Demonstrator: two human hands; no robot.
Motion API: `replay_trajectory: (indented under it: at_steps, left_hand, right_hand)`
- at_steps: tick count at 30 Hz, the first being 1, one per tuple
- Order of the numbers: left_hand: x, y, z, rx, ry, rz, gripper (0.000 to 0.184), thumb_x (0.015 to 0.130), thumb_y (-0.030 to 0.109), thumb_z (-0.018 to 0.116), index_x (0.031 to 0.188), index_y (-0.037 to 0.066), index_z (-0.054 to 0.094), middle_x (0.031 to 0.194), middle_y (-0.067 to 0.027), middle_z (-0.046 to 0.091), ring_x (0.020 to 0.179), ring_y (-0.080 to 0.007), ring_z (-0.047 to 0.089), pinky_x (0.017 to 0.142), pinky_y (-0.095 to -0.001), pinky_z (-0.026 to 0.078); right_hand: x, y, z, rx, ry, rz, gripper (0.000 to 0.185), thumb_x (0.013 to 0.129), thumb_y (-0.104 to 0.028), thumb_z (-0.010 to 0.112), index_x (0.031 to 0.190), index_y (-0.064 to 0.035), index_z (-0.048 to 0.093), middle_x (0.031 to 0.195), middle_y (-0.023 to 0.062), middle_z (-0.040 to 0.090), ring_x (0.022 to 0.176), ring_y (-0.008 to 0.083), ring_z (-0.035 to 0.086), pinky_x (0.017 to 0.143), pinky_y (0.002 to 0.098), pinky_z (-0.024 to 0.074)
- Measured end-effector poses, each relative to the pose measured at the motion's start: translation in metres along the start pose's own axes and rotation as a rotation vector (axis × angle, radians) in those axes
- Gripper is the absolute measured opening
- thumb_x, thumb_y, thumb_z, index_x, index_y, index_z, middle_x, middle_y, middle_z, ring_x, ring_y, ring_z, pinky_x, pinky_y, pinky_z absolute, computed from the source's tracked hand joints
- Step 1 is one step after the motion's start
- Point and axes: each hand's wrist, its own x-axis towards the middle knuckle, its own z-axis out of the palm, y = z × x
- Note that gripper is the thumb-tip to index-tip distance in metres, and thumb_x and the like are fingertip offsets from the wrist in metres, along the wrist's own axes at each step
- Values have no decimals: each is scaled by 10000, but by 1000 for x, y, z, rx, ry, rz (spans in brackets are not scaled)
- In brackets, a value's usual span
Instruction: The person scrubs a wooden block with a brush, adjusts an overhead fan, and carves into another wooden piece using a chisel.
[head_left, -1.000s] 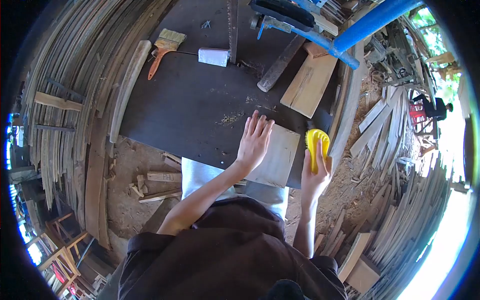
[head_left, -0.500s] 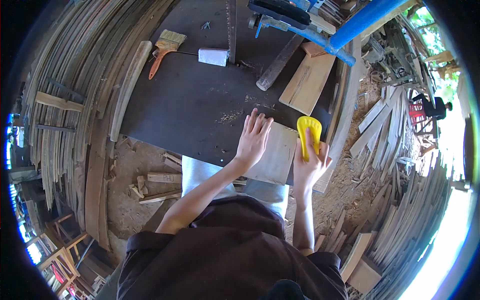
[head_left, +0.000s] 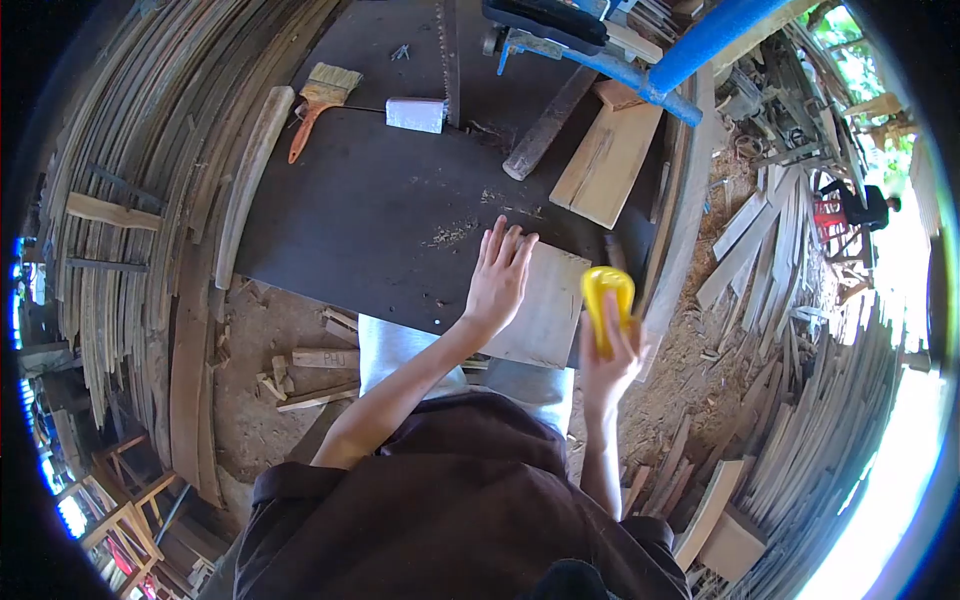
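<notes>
My left hand [head_left: 497,285] lies with its fingers stretched out along the left edge of a flat wooden board [head_left: 550,310]. The board sits at the near edge of the dark tabletop [head_left: 340,220] and overhangs it towards my legs. My right hand [head_left: 614,368] grips a yellow sanding block [head_left: 607,298], with fingers wrapped round it, beside the board's right edge. The block is slightly blurred, and its underside is hidden, so I cannot tell whether it touches the board.
A paintbrush [head_left: 323,98], a white block [head_left: 415,114], a toothed saw blade [head_left: 449,60] and a hammer-like wooden bar [head_left: 550,125] lie on the table. Behind the board is another plank [head_left: 612,165]. A blue metal frame [head_left: 700,55] stands at the back right. A person [head_left: 868,208] is far right.
My right hand has drawn the yellow sanding block towards me along the board's right edge. My left hand stays on the board. The whole view has shifted slightly.
</notes>
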Motion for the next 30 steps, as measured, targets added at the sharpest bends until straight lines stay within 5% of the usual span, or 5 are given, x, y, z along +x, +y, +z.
replay_trajectory:
  at_steps: [3,10,14,18,30]
  left_hand:
    - [0,0,-3,-27,0,14,472,967,100,509,1434,52,461,1442,-210,455,1476,-409,253,1210,-538,219]
    - [1,-1,-8,-17,-49,34,466,999,112,479,1459,54,429,1452,-203,443,1478,-401,253,1215,-536,208]
    - [-1,-2,-16,-159,-47,-41,453,1056,163,398,1490,37,375,1533,-199,363,1491,-376,245,1222,-503,198]
    - [-15,5,-47,-802,62,-130,538,1101,296,265,1556,11,228,1623,-168,233,1524,-301,173,1233,-419,144]
    - [-50,1,-67,-1071,-79,-364,723,1050,591,150,1603,125,143,1660,-110,150,1540,-254,104,1245,-438,63]
  right_hand:
    - [-23,-15,16,48,-250,-181,512,818,-229,790,1316,-235,670,888,32,615,845,177,575,741,358,385]
    - [-12,19,20,-217,-89,80,529,856,-239,765,1367,-245,628,896,33,655,808,170,592,733,361,376]
    - [-7,6,-4,-42,-105,-3,538,866,-234,751,1385,-262,614,929,35,637,867,164,570,766,371,362]
    - [-32,-35,24,-17,-300,-3,579,888,-182,711,1442,-194,545,1000,133,588,912,291,542,852,444,411]
    - [-30,-55,33,13,-455,-299,731,850,-260,725,1520,-282,435,993,99,545,916,291,538,791,440,410]
